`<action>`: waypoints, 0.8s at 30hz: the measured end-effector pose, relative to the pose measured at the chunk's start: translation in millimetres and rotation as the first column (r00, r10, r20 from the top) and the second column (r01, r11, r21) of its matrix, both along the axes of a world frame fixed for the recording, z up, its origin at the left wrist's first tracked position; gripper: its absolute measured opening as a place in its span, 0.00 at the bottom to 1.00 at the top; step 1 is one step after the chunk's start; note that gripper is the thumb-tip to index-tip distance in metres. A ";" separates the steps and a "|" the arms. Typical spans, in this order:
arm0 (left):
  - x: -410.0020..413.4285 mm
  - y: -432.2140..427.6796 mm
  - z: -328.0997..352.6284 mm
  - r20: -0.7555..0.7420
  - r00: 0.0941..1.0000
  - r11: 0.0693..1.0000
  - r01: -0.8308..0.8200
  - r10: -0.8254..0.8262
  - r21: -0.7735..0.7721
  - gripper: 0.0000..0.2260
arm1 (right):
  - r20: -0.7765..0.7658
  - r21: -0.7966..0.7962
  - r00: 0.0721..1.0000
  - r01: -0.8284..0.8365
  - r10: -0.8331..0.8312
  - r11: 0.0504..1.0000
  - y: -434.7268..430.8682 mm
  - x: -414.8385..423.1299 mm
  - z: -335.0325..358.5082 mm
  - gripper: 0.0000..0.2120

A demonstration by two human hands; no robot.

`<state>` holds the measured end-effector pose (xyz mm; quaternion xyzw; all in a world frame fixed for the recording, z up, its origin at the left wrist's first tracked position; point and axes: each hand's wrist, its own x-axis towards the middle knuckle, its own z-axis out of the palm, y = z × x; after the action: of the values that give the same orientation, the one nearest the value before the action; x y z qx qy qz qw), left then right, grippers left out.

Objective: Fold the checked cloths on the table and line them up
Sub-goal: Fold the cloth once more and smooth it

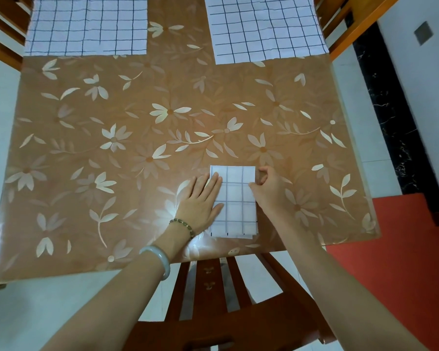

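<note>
A pale tiled floor [360, 127] surrounds the bench [137, 97], which is covered in a glossy orange sheet printed with cream flowers; a red strip [401, 262] of flooring shows past its near right corner. A wooden chair [228, 300] is tucked in at the near edge, and parts of other wooden chairs show at the two far corners.

The folded cloth [237, 196], a small white rectangle with dark checks, lies close to the near edge, right of its middle, with layered ends showing on the side nearest that edge. The left hand [200, 201] lies flat with straight fingers pressing the cloth's left side. The right hand [269, 188] is at the cloth's right side, fingers curled and thumb tip on the fabric, pinching that edge.

Two more checked cloths lie spread flat along the far edge, well apart: the far-left cloth [86, 24] and the far-right cloth [266, 29]. The left wrist wears a pale bangle [160, 259] and a bead bracelet [183, 225].
</note>
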<state>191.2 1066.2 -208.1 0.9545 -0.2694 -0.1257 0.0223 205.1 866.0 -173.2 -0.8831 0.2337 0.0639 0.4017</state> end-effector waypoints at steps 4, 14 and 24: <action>-0.4 -0.9 -2.2 -0.026 1.000 1.000 -0.015 0.016 0.025 0.30 | 0.271 -0.345 0.928 -0.153 0.255 0.926 23.0 -7.7 0.6 0.12; -0.5 -0.5 -6.7 -0.023 0.999 1.000 -0.026 0.026 0.007 0.31 | -0.120 -0.592 0.750 -0.580 0.650 0.560 18.2 -6.3 -35.0 0.25; -2.2 -1.8 -3.5 -0.003 0.999 0.998 -0.053 0.053 0.023 0.30 | -0.117 -0.659 0.828 -0.478 0.549 0.580 12.1 -23.2 -25.6 0.31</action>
<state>189.0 1064.4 -211.6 0.9613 -0.2425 -0.1298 0.0152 181.9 878.1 -198.8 -0.9973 -0.0455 0.0457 0.0361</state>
